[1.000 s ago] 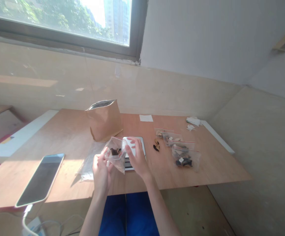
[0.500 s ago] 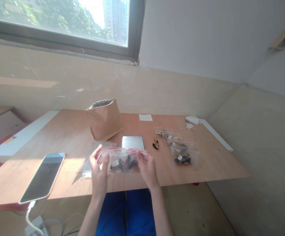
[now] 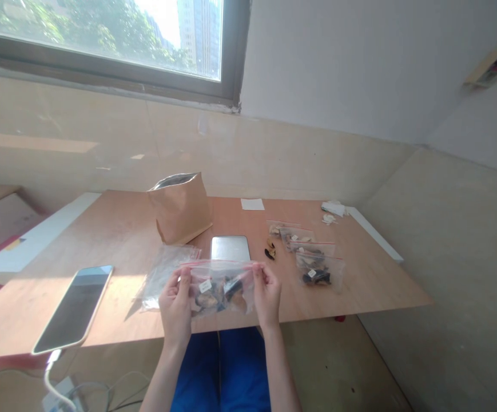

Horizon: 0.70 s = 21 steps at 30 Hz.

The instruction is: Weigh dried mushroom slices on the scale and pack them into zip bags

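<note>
A clear zip-lock bag (image 3: 220,294) with a red seal strip is stretched between my hands over the table's front edge. Inside it lie brown and black dried pieces and a small white label. My left hand (image 3: 176,303) pinches its upper left corner; my right hand (image 3: 267,292) grips the upper right corner. Just behind the bag sits a flat silver scale (image 3: 230,248), partly covered by it. Flat clear bags (image 3: 162,272) lie to the left, by my left hand. Loose dark dried pieces (image 3: 270,250) rest right of the scale.
An upright brown paper pouch (image 3: 182,206) stands open at the back. Several filled zip-lock bags (image 3: 319,274) overlap on the right. A phone (image 3: 74,312) with a white cable lies at left. White paper (image 3: 252,204) and crumpled tissue (image 3: 334,208) are farther back.
My left hand's fingers have closed on the bag's corner, and my right hand has shifted right to the other corner. The bag is now pulled flatter, its contents spread and more visible.
</note>
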### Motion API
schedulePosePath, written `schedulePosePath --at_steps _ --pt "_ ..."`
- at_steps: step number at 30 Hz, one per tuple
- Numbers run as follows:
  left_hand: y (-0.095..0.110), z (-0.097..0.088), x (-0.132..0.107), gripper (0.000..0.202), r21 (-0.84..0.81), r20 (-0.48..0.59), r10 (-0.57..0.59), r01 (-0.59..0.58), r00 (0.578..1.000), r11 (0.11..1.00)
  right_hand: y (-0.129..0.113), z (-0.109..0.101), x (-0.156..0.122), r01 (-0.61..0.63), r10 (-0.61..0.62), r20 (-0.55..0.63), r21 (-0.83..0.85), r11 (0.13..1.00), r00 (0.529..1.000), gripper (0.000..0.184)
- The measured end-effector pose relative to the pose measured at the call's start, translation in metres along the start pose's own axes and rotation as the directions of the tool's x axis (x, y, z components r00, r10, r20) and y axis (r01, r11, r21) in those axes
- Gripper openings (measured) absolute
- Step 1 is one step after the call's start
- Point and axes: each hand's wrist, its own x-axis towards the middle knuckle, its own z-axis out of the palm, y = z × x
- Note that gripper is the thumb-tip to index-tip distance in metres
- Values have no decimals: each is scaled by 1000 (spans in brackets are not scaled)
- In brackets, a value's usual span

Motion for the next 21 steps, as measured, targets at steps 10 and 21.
schedulePosePath --at_steps 10,21 --pt "8 -6 4 43 34 35 19 -20 999 999 1 -10 -2 17 -19 -89 -25 1000 996 48" --pt "8 -9 0 38 132 49 166 -171 985 976 -4 -14 -5 54 -54 -1 -24 998 999 33"
